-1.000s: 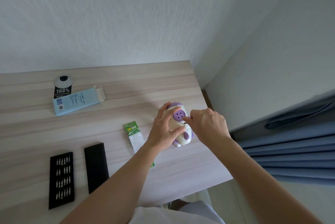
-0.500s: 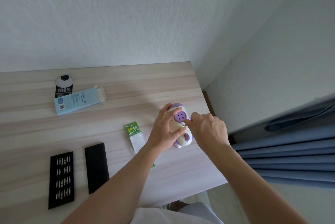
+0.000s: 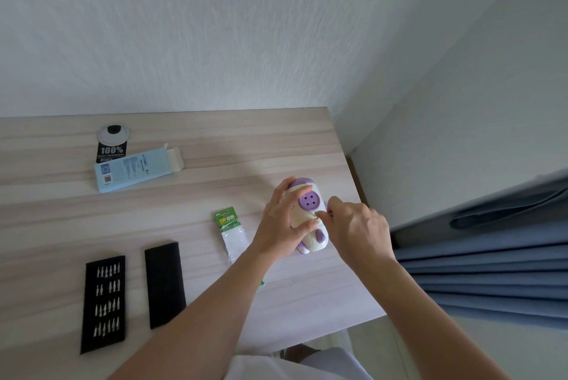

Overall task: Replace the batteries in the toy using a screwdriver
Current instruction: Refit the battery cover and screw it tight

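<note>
While the left hand (image 3: 281,226) grips the white-and-purple toy (image 3: 308,202) from its left side, fingers (image 3: 284,192) curled over the top and thumb pressed across the body, the toy rests near the right edge of the counter (image 3: 215,146). The right hand (image 3: 356,229) has its fingers curled, tips drawn together against the toy's middle just below the purple disc; I cannot tell whether they pinch anything. A green battery pack (image 3: 226,217) lies just left of the toy. Further left lie a black bit tray (image 3: 104,303), a black cover (image 3: 164,284) and an open blue box (image 3: 135,169).
</note>
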A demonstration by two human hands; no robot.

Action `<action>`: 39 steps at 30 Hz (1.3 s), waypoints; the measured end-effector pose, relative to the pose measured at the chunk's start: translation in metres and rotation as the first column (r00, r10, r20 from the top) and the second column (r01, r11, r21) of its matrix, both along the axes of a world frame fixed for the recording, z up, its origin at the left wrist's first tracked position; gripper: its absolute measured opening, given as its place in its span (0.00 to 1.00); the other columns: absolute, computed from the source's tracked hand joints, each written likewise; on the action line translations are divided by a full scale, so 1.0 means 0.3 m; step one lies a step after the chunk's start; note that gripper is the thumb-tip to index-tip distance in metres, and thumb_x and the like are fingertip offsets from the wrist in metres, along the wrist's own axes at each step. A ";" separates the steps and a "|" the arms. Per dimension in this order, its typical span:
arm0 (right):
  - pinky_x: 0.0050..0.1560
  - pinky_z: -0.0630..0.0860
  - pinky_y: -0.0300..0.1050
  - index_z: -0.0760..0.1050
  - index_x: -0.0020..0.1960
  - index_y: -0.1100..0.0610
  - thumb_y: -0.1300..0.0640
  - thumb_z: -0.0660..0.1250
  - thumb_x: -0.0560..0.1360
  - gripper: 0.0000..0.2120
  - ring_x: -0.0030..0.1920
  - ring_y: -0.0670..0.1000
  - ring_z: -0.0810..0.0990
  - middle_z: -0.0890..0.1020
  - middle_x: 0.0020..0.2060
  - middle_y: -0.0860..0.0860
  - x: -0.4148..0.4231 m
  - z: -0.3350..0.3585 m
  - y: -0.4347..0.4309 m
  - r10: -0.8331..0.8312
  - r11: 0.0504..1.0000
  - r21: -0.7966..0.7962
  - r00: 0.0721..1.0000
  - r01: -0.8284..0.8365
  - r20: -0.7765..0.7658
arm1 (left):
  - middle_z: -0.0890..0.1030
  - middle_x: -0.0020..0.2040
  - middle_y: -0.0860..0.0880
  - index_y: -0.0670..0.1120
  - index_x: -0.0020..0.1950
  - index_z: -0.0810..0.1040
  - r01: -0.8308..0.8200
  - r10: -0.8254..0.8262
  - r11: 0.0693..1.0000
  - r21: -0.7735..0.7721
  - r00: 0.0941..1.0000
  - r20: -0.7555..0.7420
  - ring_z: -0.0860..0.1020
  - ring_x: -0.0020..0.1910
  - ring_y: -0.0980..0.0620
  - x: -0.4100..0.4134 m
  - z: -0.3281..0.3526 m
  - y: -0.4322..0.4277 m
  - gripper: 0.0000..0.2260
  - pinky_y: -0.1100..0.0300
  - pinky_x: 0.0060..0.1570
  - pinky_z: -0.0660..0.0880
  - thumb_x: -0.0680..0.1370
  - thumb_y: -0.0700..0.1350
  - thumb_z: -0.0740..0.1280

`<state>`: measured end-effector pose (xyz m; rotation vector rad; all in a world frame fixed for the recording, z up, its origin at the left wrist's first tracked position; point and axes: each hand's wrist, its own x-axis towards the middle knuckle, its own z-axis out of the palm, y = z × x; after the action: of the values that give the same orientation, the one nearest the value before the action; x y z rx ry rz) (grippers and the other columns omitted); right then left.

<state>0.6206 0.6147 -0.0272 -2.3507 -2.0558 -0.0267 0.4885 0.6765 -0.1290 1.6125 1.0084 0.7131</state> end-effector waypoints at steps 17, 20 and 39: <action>0.31 0.67 0.42 0.70 0.38 0.52 0.39 0.67 0.77 0.18 0.32 0.55 0.74 0.77 0.31 0.48 0.024 -0.006 0.018 -0.180 0.982 -0.085 0.970 0.168 -0.166 | 0.59 0.74 0.61 0.61 0.69 0.71 0.001 -0.001 1.000 0.019 1.000 0.012 0.67 0.71 0.51 -0.003 -0.027 0.004 0.29 0.47 0.66 0.72 0.68 0.59 0.71; 0.38 0.76 0.45 0.73 0.48 0.50 0.46 0.69 0.77 0.09 0.40 0.50 0.78 0.81 0.39 0.43 0.025 0.010 0.011 -0.148 0.985 -0.124 0.948 0.117 -0.282 | 0.58 0.75 0.62 0.61 0.69 0.71 0.000 0.000 1.000 0.013 1.000 0.007 0.66 0.71 0.52 -0.004 -0.027 0.003 0.30 0.47 0.67 0.71 0.68 0.58 0.71; 0.33 0.66 0.44 0.68 0.39 0.54 0.38 0.60 0.80 0.21 0.33 0.56 0.74 0.77 0.33 0.51 0.025 0.014 0.029 -0.158 0.972 -0.182 0.987 0.151 -0.022 | 0.58 0.75 0.62 0.64 0.69 0.70 0.000 -0.001 1.000 -0.006 1.000 -0.008 0.66 0.71 0.51 -0.004 -0.022 0.003 0.29 0.46 0.63 0.74 0.69 0.56 0.73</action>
<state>0.6282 0.6235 -0.0231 -2.5900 -1.9298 0.2075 0.4872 0.6775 -0.1356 1.6118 1.0152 0.7029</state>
